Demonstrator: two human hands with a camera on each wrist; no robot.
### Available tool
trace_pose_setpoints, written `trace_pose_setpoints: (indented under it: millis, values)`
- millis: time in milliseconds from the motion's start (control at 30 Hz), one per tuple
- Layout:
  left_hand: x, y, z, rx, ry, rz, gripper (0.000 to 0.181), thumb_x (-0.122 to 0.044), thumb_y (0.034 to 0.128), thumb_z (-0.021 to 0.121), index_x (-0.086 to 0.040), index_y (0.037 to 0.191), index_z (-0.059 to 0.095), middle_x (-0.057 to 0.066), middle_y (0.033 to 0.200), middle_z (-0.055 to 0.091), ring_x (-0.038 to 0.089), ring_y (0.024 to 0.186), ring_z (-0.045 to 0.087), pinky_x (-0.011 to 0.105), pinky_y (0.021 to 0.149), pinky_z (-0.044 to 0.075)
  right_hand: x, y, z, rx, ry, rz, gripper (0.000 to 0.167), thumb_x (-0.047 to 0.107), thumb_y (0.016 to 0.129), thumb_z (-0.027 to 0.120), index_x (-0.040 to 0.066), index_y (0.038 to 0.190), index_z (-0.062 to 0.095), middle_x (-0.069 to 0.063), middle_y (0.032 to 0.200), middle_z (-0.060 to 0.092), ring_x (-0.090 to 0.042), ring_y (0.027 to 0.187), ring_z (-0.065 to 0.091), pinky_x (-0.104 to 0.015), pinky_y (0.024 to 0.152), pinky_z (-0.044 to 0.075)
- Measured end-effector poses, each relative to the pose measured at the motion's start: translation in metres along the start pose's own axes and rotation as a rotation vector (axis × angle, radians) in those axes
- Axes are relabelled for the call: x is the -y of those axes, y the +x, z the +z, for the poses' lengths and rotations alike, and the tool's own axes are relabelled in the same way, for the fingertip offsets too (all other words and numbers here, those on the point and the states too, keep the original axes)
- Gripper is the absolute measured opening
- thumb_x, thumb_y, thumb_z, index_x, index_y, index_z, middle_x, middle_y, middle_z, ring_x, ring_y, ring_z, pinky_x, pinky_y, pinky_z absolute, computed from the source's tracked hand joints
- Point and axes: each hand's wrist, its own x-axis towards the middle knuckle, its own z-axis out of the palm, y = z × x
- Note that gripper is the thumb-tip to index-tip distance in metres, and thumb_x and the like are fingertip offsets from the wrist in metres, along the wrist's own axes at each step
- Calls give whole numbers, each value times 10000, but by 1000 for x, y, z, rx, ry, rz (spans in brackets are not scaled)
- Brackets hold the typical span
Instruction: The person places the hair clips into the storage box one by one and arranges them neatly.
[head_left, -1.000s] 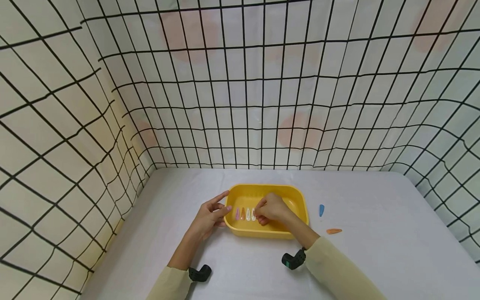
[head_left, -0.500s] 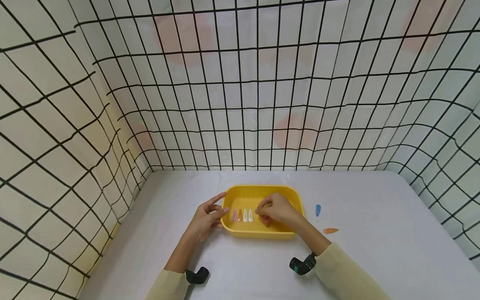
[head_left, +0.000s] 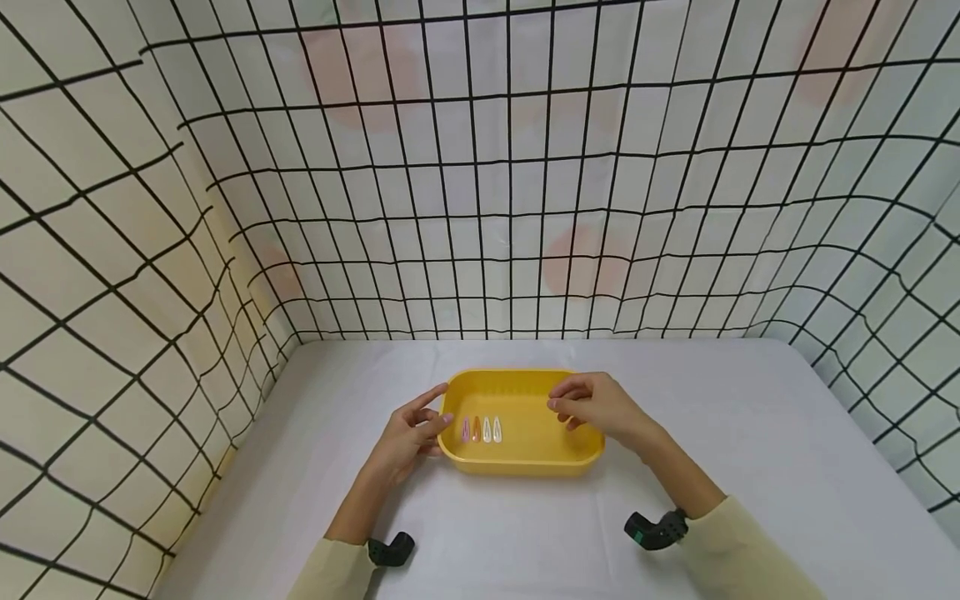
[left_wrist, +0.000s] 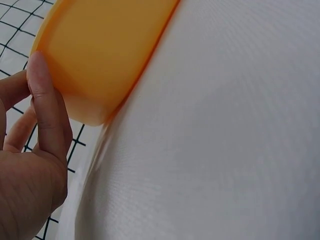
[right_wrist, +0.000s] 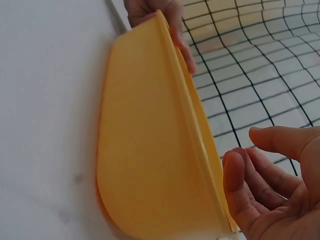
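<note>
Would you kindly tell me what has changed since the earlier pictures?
The right hand moved rightward from the four hair clips to the right end of the yellow tray. Two clips beside it no longer show, probably hidden by that arm. The left hand still holds the tray; those four stay put.

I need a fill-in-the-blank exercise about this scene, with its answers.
The colour of the tray is ____.
____ clips are visible in it.
In the head view, the second clip from the left is coloured ____.
The hand nearest the clips is the person's ____ hand.

Missing words: yellow; four; orange; left.
</note>
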Motion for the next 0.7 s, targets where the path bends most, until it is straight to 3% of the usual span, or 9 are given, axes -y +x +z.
trace_pose_setpoints:
  millis: [133, 300, 467, 700]
  values:
    - [-1, 0, 1, -2, 9, -11, 595, -84, 947, 742, -310, 1471, 574, 66, 976, 598, 131, 584, 635, 236, 547, 600, -7, -12, -21, -23, 3, -12, 336, 247, 972, 733, -19, 1167, 672, -271, 1088, 694, -381, 930, 685, -311, 769, 645]
    - [-1, -2, 0, 5, 5, -4, 603, -111, 940, 757, -310, 1476, 566, 65, 967, 612, 133, 584, 630, 236, 548, 601, -15, -26, -39, -54, -32, 7, 367, 276, 977, 725, -20, 1186, 670, -227, 1043, 703, -301, 882, 683, -360, 786, 645]
    - [-2, -2, 1, 17, -7, 6, 616, -136, 927, 776, -302, 1479, 562, 58, 958, 619, 127, 581, 623, 233, 550, 599, -25, -40, -54, -103, -63, 42, 355, 305, 977, 722, 7, 1166, 682, -209, 1019, 703, -356, 892, 682, -406, 798, 642]
    - [-1, -1, 0, 21, -4, 3, 612, -124, 942, 758, -299, 1489, 549, 61, 953, 617, 129, 592, 638, 233, 555, 602, -43, -57, -66, -133, -68, 70, 381, 307, 981, 716, -15, 1181, 672, -209, 1010, 708, -307, 847, 677, -339, 751, 635]
